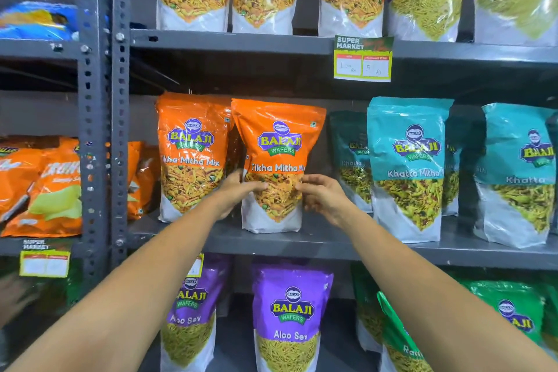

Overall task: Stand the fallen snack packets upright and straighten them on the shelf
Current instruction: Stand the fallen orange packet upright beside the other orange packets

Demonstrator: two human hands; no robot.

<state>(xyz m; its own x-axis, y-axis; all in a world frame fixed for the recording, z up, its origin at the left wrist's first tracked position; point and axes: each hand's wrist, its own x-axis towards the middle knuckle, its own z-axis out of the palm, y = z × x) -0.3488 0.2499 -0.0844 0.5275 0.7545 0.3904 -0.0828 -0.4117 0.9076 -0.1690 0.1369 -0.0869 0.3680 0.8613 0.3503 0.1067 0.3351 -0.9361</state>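
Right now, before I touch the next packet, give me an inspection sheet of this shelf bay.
Surface: grey metal middle shelf, bare at its front edge.
Job's things: orange Tikha Mitha Mix packet upright, close beside its orange neighbour; teal Khatta Mitha packets upright.
Clutter: green packet on the lower shelf leans.
Grippers: left hand and right hand hold the packet's sides.
Cables: nothing seen.
Surroundings: price tag on the upper shelf edge; orange chip bags in the left bay.

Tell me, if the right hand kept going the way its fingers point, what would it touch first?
The right hand would likely press straight into the orange packet it already flanks; its fingertips seem at the packet's edge.
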